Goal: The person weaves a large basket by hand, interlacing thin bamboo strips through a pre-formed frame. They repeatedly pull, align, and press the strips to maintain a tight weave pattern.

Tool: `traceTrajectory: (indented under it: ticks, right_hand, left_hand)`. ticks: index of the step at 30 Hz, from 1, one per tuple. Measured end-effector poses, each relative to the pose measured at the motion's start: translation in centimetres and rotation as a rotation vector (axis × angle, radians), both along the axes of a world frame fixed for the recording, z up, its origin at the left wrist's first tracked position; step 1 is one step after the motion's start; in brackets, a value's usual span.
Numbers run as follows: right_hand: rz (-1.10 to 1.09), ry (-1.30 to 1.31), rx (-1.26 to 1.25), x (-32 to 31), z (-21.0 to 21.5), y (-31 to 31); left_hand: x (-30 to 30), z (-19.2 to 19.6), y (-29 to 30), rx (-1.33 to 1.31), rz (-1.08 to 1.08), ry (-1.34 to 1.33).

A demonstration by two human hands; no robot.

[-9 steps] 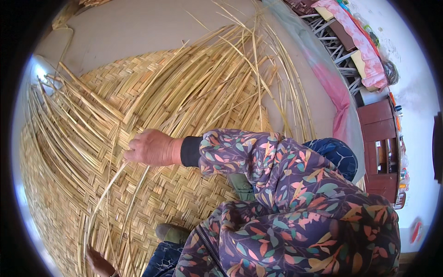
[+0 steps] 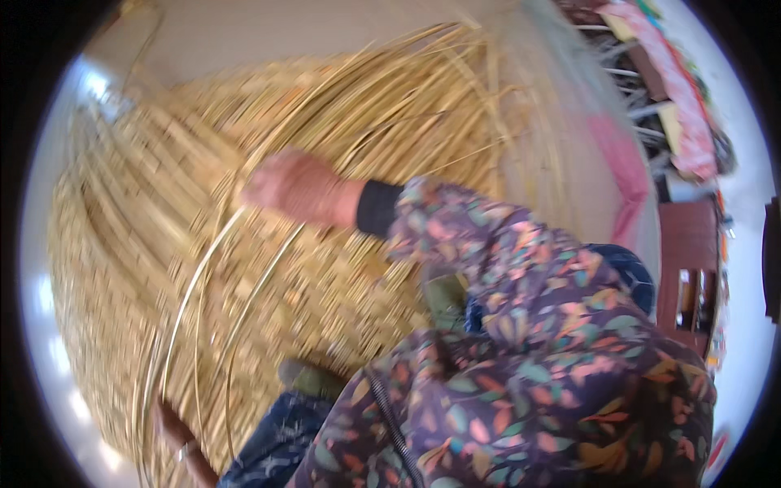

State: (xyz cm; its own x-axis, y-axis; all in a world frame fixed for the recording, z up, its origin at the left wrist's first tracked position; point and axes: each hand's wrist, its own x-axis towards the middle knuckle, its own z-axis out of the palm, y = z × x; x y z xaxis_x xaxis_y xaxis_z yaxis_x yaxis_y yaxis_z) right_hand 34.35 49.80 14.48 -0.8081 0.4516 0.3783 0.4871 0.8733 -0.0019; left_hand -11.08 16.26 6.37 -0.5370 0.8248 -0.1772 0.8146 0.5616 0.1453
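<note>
1. The long pale straw strands (image 2: 203, 301) curve across the middle of the woven straw mat (image 2: 122, 244), running from the right hand (image 2: 285, 189) down to the left hand (image 2: 175, 435) at the lower edge.
2. The right hand rests on the mat at the strands' upper end; blur hides whether its fingers pinch them.
3. The left hand sits low, a ring on one finger, touching the strands' lower ends; its grip cannot be told.
4. Loose straw ends (image 2: 423, 89) fan out past the mat onto the bare floor (image 2: 244, 41).
5. The floral sleeve (image 2: 521, 285) covers the mat's right part.
6. To the right stand a pink cloth (image 2: 626, 179) and a brown wooden cabinet (image 2: 691, 268).
</note>
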Motion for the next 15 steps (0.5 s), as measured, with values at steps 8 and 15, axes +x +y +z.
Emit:
traceTrajectory:
  ticks: [8, 15]
  right_hand:
    - [0.092, 0.024, 0.150, -2.3, -0.5, 1.9]
    - [0.164, -0.133, -0.007, -4.5, -3.5, -1.2]
  left_hand:
    - [7.5, -0.5, 1.6, -0.075, -0.035, 0.276]
    - [12.6, 0.3, -2.2, 0.473, -0.124, 0.344]
